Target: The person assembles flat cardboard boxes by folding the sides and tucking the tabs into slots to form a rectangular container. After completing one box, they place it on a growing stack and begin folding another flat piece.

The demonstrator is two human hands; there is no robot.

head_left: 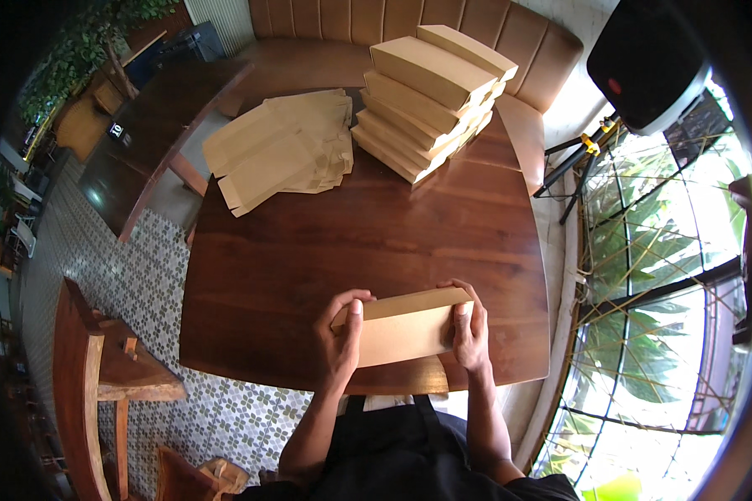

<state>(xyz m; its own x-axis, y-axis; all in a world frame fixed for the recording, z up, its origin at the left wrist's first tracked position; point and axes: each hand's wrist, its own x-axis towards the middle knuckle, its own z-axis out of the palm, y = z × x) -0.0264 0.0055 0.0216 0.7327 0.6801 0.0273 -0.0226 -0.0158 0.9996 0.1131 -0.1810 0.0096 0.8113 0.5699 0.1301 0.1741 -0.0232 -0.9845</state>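
A long brown cardboard box [405, 332], folded into shape, is held between my two hands near the table's front edge. My left hand [343, 332] grips its left end, thumb along the near face and fingers behind. At the right end my right hand [470, 328] holds it the same way, thumb pressed on the near upper corner. Farther back on the right stands a stack of similar formed boxes [430, 100]. Flat unfolded cardboard blanks [284, 146] lie in a loose, fanned pile at the far left of the table.
The dark wooden table [359, 242] has curved edges. A brown padded bench [326, 63] runs behind it. On the right are a black speaker [647, 67] on a tripod and a window with plants. Another table [154, 134] and a wooden chair [83, 392] stand left on patterned tiles.
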